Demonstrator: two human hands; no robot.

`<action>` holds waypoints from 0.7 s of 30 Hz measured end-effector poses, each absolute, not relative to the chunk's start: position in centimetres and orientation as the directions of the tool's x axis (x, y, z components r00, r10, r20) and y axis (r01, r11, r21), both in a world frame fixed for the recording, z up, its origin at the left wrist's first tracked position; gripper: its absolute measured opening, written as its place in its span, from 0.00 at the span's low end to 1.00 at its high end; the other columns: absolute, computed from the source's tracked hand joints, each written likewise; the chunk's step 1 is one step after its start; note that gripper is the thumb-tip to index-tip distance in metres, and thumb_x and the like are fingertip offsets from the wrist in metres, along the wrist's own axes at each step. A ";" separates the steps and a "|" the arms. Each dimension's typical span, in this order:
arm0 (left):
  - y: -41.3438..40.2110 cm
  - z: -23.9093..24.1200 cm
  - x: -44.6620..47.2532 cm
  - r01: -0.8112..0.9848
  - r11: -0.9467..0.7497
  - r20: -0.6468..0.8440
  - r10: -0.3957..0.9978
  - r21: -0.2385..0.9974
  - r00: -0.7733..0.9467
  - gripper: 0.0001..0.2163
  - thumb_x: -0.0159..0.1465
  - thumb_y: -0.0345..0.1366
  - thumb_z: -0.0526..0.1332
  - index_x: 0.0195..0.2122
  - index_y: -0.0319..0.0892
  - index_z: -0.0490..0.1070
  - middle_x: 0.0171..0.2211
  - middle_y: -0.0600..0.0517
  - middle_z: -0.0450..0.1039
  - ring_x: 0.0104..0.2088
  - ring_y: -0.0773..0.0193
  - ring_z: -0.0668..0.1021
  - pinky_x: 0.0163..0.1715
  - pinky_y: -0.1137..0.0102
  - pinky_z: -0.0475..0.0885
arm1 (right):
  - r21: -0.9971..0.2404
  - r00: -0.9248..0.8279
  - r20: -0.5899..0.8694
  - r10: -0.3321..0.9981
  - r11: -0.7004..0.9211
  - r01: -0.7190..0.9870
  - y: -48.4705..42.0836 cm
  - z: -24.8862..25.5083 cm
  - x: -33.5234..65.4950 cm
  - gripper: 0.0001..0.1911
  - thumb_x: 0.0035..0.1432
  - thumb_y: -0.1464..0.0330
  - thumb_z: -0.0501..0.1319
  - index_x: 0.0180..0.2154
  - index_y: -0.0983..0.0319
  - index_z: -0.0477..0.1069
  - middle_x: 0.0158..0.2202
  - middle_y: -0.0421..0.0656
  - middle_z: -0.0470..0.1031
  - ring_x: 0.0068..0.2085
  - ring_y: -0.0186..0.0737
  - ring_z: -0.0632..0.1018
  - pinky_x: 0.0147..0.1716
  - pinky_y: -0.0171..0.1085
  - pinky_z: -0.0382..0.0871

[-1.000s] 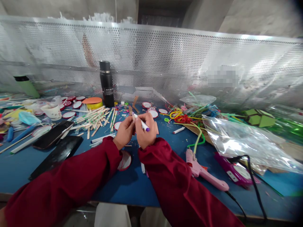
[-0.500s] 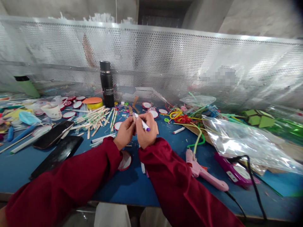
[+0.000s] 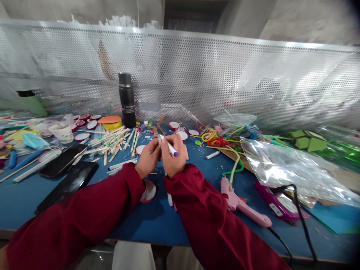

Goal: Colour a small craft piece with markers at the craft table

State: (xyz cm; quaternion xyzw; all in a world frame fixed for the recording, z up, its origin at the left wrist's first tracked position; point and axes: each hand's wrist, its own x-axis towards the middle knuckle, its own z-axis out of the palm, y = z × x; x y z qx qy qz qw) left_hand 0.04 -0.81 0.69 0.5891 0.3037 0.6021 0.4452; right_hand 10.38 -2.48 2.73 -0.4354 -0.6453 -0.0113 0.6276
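My right hand (image 3: 174, 155) is closed around a white marker (image 3: 172, 150) with a purple end, held like a pen, its tip pointing away from me. Just left of it, my left hand (image 3: 148, 158) pinches a small flat stick (image 3: 159, 139) upright against the marker's tip; most of the stick is hidden by the fingers. Both hands meet over the table, nearly touching. Beneath my left wrist lies a round red-rimmed disc (image 3: 149, 191). Several white markers (image 3: 122, 165) rest to the left of the hands, and a capped marker (image 3: 212, 155) lies to the right.
A black bottle (image 3: 127, 101) stands behind a pile of craft sticks (image 3: 112, 142). Two dark phone-like slabs, one a black slab (image 3: 67, 183), lie left. At right are a pink glue gun (image 3: 243, 206), a purple device (image 3: 278, 204) with a cable, and plastic film (image 3: 292, 172). A perforated metal screen (image 3: 197, 75) closes the back.
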 end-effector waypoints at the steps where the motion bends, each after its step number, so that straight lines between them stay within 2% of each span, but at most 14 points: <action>1: -0.8 0.7 0.0 -0.176 -0.421 0.441 0.893 0.890 0.092 0.16 0.62 0.50 0.62 0.34 0.41 0.68 0.20 0.57 0.63 0.22 0.70 0.66 0.25 0.73 0.63 | -0.533 0.165 0.819 0.550 0.620 0.576 -2.5 2.7 10.4 0.06 0.62 0.65 0.58 0.36 0.59 0.71 0.32 0.39 0.76 0.33 0.37 0.75 0.38 0.37 0.67; 21: -1.0 0.7 -0.1 -0.096 -0.476 0.485 0.868 0.874 0.106 0.14 0.64 0.48 0.61 0.31 0.40 0.68 0.21 0.55 0.64 0.24 0.68 0.67 0.28 0.72 0.67 | -0.521 0.154 0.827 0.542 0.632 0.574 -2.5 2.7 10.4 0.06 0.63 0.64 0.58 0.37 0.59 0.71 0.32 0.39 0.75 0.33 0.37 0.74 0.38 0.37 0.67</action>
